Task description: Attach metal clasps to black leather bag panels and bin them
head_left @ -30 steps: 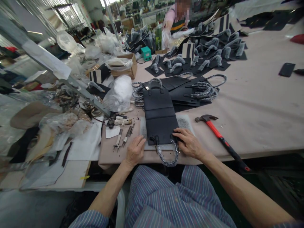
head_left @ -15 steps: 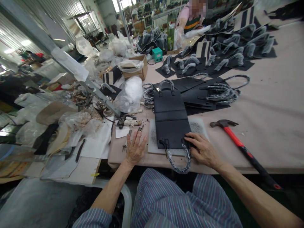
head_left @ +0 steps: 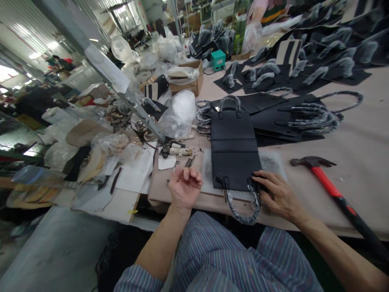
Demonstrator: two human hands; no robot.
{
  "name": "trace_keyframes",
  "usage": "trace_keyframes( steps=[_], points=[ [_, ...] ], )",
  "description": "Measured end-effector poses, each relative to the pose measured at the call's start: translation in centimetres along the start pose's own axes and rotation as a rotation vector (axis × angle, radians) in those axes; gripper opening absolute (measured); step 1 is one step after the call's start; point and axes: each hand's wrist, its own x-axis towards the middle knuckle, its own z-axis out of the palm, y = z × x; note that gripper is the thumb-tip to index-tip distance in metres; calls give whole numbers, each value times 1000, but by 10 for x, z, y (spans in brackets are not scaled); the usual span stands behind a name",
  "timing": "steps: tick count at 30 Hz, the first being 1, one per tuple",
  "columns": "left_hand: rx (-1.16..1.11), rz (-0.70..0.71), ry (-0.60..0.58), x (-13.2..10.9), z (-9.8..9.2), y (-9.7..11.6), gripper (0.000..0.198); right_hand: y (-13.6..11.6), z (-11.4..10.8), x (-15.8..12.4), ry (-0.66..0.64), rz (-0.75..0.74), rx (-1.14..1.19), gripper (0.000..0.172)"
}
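Note:
A black bag panel (head_left: 234, 140) lies lengthwise in front of me, with a plastic-wrapped handle at each end. The near handle (head_left: 243, 217) hangs over the table's front edge. My right hand (head_left: 278, 194) grips the panel's near right corner, at the handle's end tab; its thumb is partly hidden. Left of the panel, my left hand (head_left: 185, 184) is raised with the palm turned up and the fingers loosely curled. Nothing shows in its palm. Small metal pieces (head_left: 190, 161) lie on the table just beyond it. Under the panel is a pale speckled board (head_left: 270, 162).
A claw hammer (head_left: 326, 182) with a red and black handle lies on the right. Behind the panel are stacked black panels (head_left: 279, 117) with wrapped handles. A slanted metal post (head_left: 133, 105) and plastic bags (head_left: 179, 115) stand left. A co-worker's arm (head_left: 257, 14) shows at the back.
My left hand has lifted off the tabletop and turned from palm down to palm up, its fingers curling. The right hand stays at the panel's corner. The whole view has shifted.

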Motion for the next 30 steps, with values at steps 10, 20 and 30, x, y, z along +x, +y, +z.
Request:
trace_keyframes(
  steps=[10,20,30],
  points=[
    [-39,-31,34,-9,20,6,66,2,1,1,5,-8,4,38],
    [-113,-26,66,-9,12,1,55,4,2,0,7,-9,-4,37],
    [297,-91,391,21,-89,-16,36,-1,0,1,17,21,14,38]
  ],
)
